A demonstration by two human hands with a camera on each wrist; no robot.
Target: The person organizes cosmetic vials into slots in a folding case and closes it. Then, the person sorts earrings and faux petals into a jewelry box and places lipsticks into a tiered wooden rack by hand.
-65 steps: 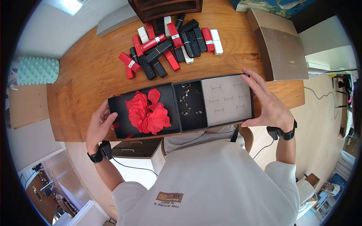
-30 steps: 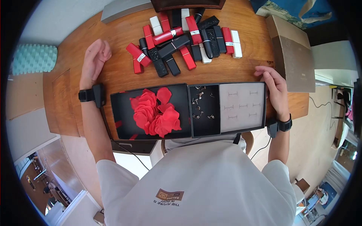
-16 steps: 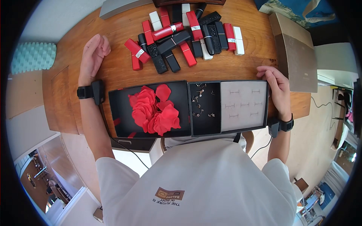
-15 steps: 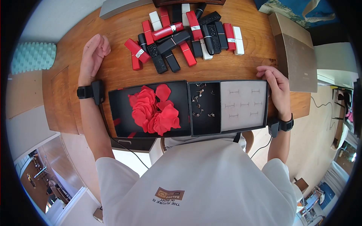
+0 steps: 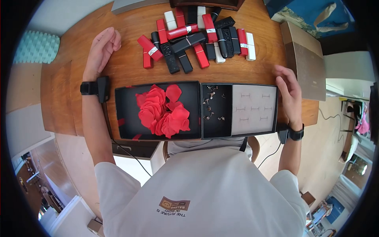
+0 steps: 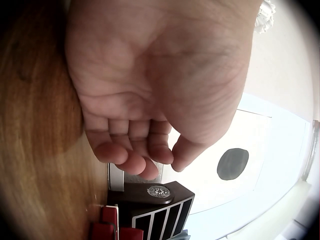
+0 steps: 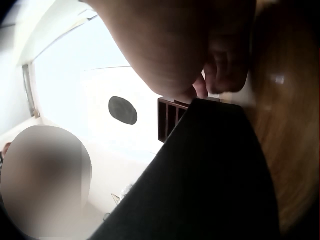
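Observation:
My left hand (image 5: 103,49) rests on its side on the wooden table, fingers loosely curled and holding nothing; the left wrist view shows its bare palm (image 6: 155,75). Beside the right end of the black boxes lies my right hand (image 5: 290,93), likewise relaxed with nothing in it. Red petals (image 5: 169,118) fill the middle of the left black box (image 5: 127,106). Adjoining it, the right black box (image 5: 216,128) has several small stud earrings (image 5: 208,108) in a dark section and a grey slotted pad (image 5: 254,98). In the right wrist view, a black box wall (image 7: 200,175) covers part of the scene.
Red, black and white lipstick tubes (image 5: 189,42) lie heaped beyond the boxes. A dark wooden rack (image 6: 160,215) stands behind them. At the right are a brown carton (image 5: 306,67) and a blue bag (image 5: 308,19). The table's (image 5: 63,102) front edge runs under the boxes.
Both hands held the box ends at first. The left hand has since let go and moved forward onto the table; the right has come off the box and relaxed beside it.

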